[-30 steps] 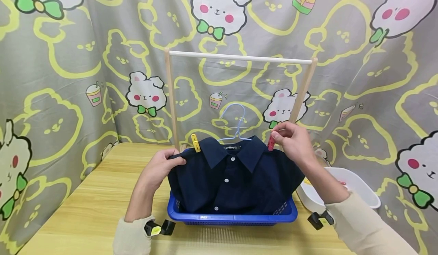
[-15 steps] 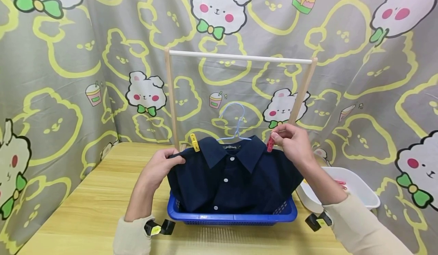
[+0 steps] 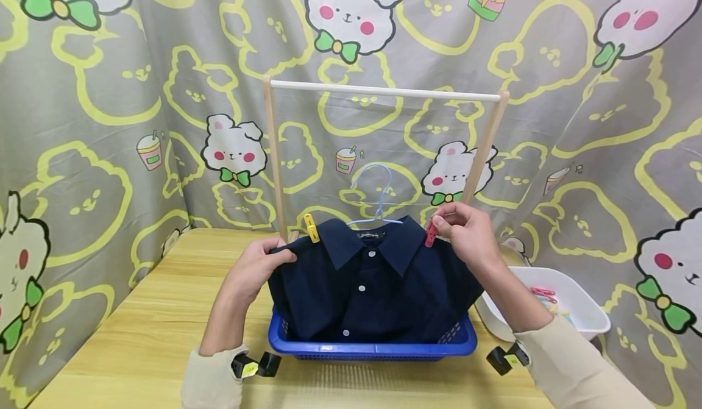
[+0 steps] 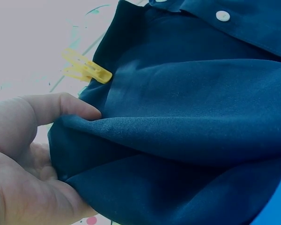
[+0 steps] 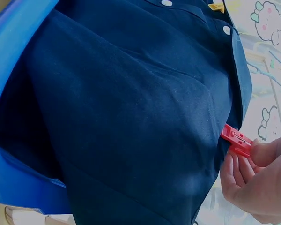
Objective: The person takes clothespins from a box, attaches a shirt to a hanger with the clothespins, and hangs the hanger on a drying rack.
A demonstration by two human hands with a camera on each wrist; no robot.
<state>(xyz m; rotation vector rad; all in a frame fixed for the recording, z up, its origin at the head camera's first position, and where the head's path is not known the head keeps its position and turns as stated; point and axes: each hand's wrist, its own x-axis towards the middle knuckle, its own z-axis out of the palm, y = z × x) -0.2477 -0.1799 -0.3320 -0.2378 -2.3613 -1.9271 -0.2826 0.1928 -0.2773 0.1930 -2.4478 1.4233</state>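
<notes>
A navy button-up shirt (image 3: 384, 293) hangs on a light-blue wire hanger (image 3: 379, 205), its lower part down in a blue basket (image 3: 378, 350). My left hand (image 3: 256, 267) pinches the shirt's shoulder on the left; the left wrist view shows the thumb (image 4: 79, 107) over the folded cloth. A yellow clothespin (image 3: 311, 228) grips the shirt just left of the collar. On the other shoulder, my right hand (image 3: 471, 229) pinches a red clothespin (image 3: 431, 232) between thumb and fingers. Its tip (image 5: 227, 131) bites the cloth's edge beside the collar in the right wrist view.
Behind the basket stands a wooden rack with a white rod (image 3: 384, 91). A white tub (image 3: 581, 302) holding several clothespins (image 3: 544, 294) sits to the right, partly behind my right forearm. A patterned curtain (image 3: 219, 43) surrounds the wooden table (image 3: 137, 330).
My right hand has shifted slightly left and down with the red clothespin, which now leans more. More of the tub's clothespins show. My left hand has stayed in place.
</notes>
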